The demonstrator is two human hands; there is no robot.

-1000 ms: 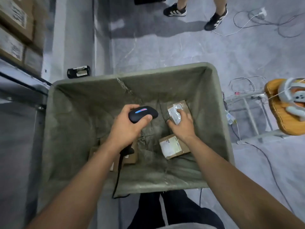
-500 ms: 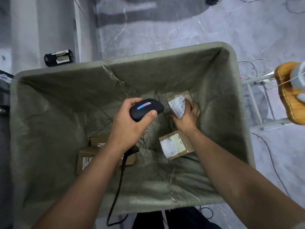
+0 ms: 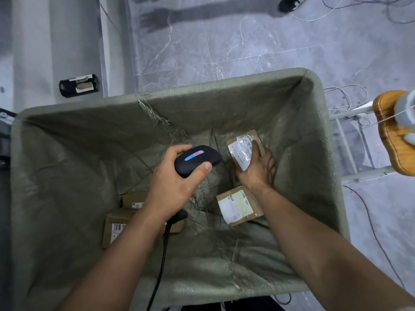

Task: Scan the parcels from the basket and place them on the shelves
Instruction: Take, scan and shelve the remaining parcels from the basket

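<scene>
A large grey-green fabric basket (image 3: 323, 122) fills the view below me. My left hand (image 3: 177, 187) grips a black handheld scanner (image 3: 197, 160) with a lit blue-and-red strip, its cable hanging down. My right hand (image 3: 258, 169) reaches to the basket's bottom and closes on a small brown parcel (image 3: 241, 149) with a crinkled white label. A second labelled parcel (image 3: 239, 205) lies just nearer me. Two more cardboard boxes (image 3: 116, 227) lie at the bottom left, partly hidden by my left forearm.
A black box (image 3: 77, 85) lies on the grey floor beyond the basket's left corner. A wooden seat (image 3: 395, 133) on a white metal frame stands to the right, with cables trailing on the floor. Another person's shoe (image 3: 292, 2) is at the top.
My view has tipped down and closer over the basket. My right hand has settled more firmly around the far parcel, and the scanner stays held above the basket's middle.
</scene>
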